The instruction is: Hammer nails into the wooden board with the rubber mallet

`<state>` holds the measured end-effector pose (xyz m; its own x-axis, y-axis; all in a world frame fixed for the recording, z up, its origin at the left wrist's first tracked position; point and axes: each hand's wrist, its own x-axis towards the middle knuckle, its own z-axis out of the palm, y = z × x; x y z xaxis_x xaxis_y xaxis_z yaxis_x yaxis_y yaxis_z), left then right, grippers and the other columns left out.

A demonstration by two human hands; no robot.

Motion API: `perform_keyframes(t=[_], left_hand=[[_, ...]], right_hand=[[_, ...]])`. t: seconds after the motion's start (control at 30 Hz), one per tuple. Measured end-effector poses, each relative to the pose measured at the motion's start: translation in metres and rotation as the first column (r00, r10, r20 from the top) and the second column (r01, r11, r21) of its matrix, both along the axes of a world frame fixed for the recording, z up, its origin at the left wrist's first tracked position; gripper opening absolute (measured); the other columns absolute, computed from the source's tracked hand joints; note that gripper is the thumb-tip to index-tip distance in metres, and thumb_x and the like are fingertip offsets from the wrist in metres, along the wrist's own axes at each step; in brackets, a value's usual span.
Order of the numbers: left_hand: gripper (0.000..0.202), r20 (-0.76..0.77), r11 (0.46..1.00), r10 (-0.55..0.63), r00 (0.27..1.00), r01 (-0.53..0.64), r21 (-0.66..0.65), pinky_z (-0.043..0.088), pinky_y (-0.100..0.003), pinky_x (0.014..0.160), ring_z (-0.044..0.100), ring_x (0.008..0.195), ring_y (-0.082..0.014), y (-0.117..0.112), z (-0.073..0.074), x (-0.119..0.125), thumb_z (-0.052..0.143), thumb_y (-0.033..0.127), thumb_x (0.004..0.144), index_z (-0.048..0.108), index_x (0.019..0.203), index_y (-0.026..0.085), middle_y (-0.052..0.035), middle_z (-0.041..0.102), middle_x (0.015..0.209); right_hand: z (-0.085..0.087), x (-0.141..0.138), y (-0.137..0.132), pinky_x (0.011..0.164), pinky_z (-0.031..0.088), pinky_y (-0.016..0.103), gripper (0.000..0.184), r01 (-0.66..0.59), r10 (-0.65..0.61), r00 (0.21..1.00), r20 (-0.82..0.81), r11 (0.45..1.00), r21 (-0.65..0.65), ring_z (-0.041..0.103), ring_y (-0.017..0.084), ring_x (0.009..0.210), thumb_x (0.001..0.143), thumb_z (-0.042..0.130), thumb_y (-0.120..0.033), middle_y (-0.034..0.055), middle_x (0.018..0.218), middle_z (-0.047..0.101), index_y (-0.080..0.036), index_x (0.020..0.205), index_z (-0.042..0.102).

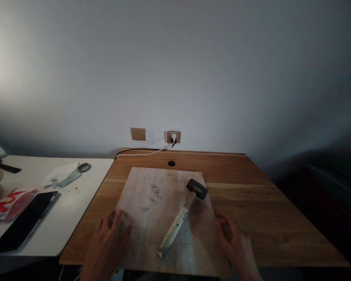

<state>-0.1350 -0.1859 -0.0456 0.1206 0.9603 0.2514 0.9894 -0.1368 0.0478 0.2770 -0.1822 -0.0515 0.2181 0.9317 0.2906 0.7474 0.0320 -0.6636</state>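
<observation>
A pale wooden board (140,234) lies flat on a brown wooden desk (251,203). On the board rests a hammer (183,214) with a black head and a worn light handle, lying diagonally. Several small nails (155,192) are scattered on the board's far left part. My left hand (108,244) lies on the board's near left edge, fingers stretched flat and holding nothing. My right hand (236,246) rests at the board's right edge, fingers extended against it, empty as far as I can see.
A white table (76,203) adjoins the desk on the left, carrying a black phone (25,224), a red-and-white packet (8,203), white paper (60,173) and a metal tool. Wall sockets (172,136) with a plugged cable sit behind the desk. Dark floor lies to the right.
</observation>
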Motion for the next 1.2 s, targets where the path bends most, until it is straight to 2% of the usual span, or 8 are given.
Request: perform_keyframes(t=[0.2, 0.33, 0.43, 0.53, 0.67, 0.8, 1.07, 1.2], left_hand=[[0.046, 0.01, 0.983, -0.168, 0.986, 0.169, -0.066, 0.054, -0.048, 0.095, 0.064, 0.115, -0.0327, 0.003, -0.002, 0.034, 0.049, 0.049, 0.1, 0.061, 0.136, 0.022, -0.0142, 0.068, 0.128], [0.062, -0.004, 0.961, -0.277, 0.961, 0.277, -0.012, 0.045, -0.059, 0.107, 0.052, 0.136, -0.0403, 0.032, 0.011, 0.059, 0.053, 0.06, 0.096, 0.053, 0.147, 0.024, -0.0177, 0.051, 0.152], [0.084, 0.065, 0.868, -0.488, 0.87, 0.492, -0.068, 0.034, -0.059, 0.118, 0.031, 0.151, -0.0403, 0.06, 0.015, 0.085, 0.064, 0.066, 0.087, 0.039, 0.156, 0.027, -0.0159, 0.031, 0.166], [0.086, 0.131, 0.783, -0.583, 0.802, 0.597, -0.173, 0.026, -0.061, 0.121, 0.025, 0.154, -0.0383, 0.079, 0.015, 0.105, 0.068, 0.061, 0.086, 0.033, 0.158, 0.028, -0.0148, 0.027, 0.168], [0.078, 0.142, 0.806, -0.552, 0.822, 0.569, -0.162, 0.029, -0.061, 0.119, 0.034, 0.149, -0.0387, 0.092, 0.023, 0.118, 0.069, 0.052, 0.089, 0.039, 0.155, 0.026, -0.0169, 0.039, 0.161], [0.066, 0.185, 0.849, -0.458, 0.869, 0.49, -0.2, 0.046, -0.054, 0.104, 0.06, 0.12, -0.0376, 0.101, 0.031, 0.13, 0.071, 0.046, 0.088, 0.051, 0.146, 0.021, -0.0173, 0.061, 0.131], [0.052, 0.373, 0.838, -0.404, 0.835, 0.501, -0.216, 0.055, -0.045, 0.091, 0.067, 0.104, -0.0296, 0.117, 0.012, 0.152, 0.062, 0.028, 0.09, 0.048, 0.141, 0.021, -0.0144, 0.056, 0.132], [0.044, 0.41, 0.827, -0.435, 0.802, 0.536, -0.172, 0.055, -0.045, 0.093, 0.065, 0.107, -0.029, 0.122, 0.017, 0.147, 0.065, 0.03, 0.09, 0.054, 0.132, 0.022, -0.0127, 0.058, 0.126]], right_hand=[[-0.003, 0.058, -0.014, 0.077, 0.061, 0.047, 0.041, 0.179, -0.182, 0.978, 0.101, 0.983, 0.041, 0.075, 0.031, 0.083, 0.091, 0.051, -0.054, 0.0087, 0.088, 0.077, -0.022, 0.113, 0.063], [0.003, 0.053, -0.022, 0.091, 0.056, 0.054, 0.044, 0.186, -0.204, 0.961, 0.186, 0.976, 0.109, 0.068, 0.035, 0.107, 0.097, 0.045, -0.053, 0.0156, 0.112, 0.07, -0.02, 0.121, 0.059], [0.015, 0.03, -0.018, 0.091, 0.056, 0.048, 0.035, 0.107, -0.121, 0.977, 0.176, 0.99, 0.087, 0.066, 0.031, 0.107, 0.102, 0.045, -0.045, 0.0138, 0.115, 0.066, -0.023, 0.124, 0.06], [0.033, 0.01, 0.001, 0.092, 0.056, 0.044, 0.027, -0.115, 0.106, 0.981, 0.164, 0.992, 0.047, 0.065, 0.027, 0.106, 0.104, 0.045, -0.034, 0.0119, 0.113, 0.066, -0.024, 0.121, 0.064], [0.065, -0.011, 0.045, 0.093, 0.054, 0.048, 0.028, -0.275, 0.275, 0.91, 0.311, 0.96, -0.046, 0.064, 0.03, 0.106, 0.101, 0.047, -0.022, 0.0121, 0.109, 0.068, -0.021, 0.121, 0.068], [0.085, -0.039, 0.088, 0.098, 0.053, 0.049, 0.035, -0.372, 0.434, 0.793, 0.427, 0.901, -0.225, 0.062, 0.032, 0.113, 0.097, 0.053, -0.014, 0.0165, 0.12, 0.067, -0.014, 0.13, 0.064], [0.071, -0.077, 0.13, 0.095, 0.053, 0.039, 0.034, -0.502, 0.588, 0.714, 0.379, 0.808, -0.308, 0.063, 0.026, 0.111, 0.087, 0.05, 0.001, 0.0141, 0.109, 0.069, -0.014, 0.108, 0.07], [0.073, -0.063, 0.118, 0.101, 0.051, 0.032, 0.04, -0.567, 0.62, 0.725, 0.299, 0.784, -0.252, 0.063, 0.019, 0.115, 0.091, 0.05, -0.004, 0.0079, 0.118, 0.068, -0.02, 0.124, 0.065]])
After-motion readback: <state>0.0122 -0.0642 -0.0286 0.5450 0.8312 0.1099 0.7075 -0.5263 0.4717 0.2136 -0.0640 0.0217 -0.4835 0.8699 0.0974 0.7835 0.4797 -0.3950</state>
